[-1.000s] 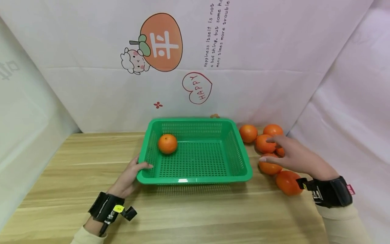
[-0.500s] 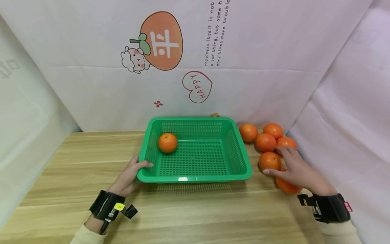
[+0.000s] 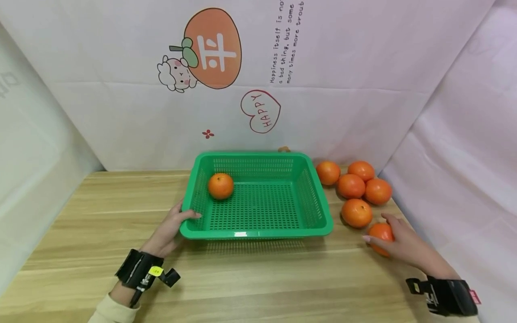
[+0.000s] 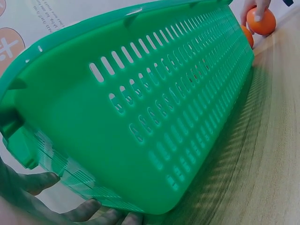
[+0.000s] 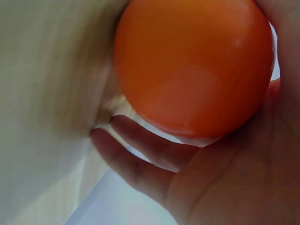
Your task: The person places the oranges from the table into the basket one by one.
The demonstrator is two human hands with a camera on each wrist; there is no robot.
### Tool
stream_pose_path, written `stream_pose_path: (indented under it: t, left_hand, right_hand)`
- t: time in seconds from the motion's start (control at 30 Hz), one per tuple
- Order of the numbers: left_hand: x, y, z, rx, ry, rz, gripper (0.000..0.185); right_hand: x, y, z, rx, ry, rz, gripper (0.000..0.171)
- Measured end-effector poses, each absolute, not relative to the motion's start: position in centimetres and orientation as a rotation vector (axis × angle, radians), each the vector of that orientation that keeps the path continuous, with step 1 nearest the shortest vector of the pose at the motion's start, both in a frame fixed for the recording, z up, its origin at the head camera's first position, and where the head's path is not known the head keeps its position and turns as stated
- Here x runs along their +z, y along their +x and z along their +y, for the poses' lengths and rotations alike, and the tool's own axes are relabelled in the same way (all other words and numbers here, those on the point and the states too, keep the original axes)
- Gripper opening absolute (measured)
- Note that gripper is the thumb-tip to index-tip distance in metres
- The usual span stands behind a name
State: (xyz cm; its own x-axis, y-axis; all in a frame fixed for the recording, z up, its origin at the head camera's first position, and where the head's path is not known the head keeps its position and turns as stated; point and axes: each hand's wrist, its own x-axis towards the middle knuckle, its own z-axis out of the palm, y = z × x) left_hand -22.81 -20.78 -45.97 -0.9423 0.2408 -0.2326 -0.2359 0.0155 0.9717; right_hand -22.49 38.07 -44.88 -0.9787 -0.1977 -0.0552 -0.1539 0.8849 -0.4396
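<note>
A green plastic basket [image 3: 258,233] with slotted walls stands on the wooden table, and one orange [image 3: 221,186] lies in its back left part. My left hand [image 3: 166,229] holds the basket's left side, thumb over the rim and fingers against the outer wall; the left wrist view shows those fingertips [image 4: 86,209] low on the end wall. At the right, my right hand [image 3: 414,249] grips the nearest loose orange [image 3: 380,237], thumb on its near side and fingers around the far side. In the right wrist view this orange [image 5: 192,65] fills the palm, close to the tabletop.
Several more oranges [image 3: 351,186] sit in a cluster between the basket and the right-hand cloth wall [image 3: 456,170]. One of them [image 3: 357,213] lies just beyond the gripped orange. A printed white cloth [image 3: 343,116] rises behind the table [image 3: 258,282].
My right hand has drawn back toward the near right, from above the cluster onto the nearest orange, and closed around it. The left hand keeps its hold on the basket.
</note>
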Motion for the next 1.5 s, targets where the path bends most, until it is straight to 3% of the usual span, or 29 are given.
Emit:
stream_pose_path:
  t: [0.87, 1.5]
  left_hand:
    - [-45.9, -22.7, -21.0, 1.997, -0.006, 1.971, 0.085]
    - [-45.9, -22.8, -20.9, 1.991, 0.001, 1.971, 0.085]
  right_hand:
    - [-45.0, -20.5, 39.0, -0.616, -0.247, 3.01, 0.077]
    - [-44.6, -19.9, 39.0, -0.632, -0.333, 3.054, 0.072]
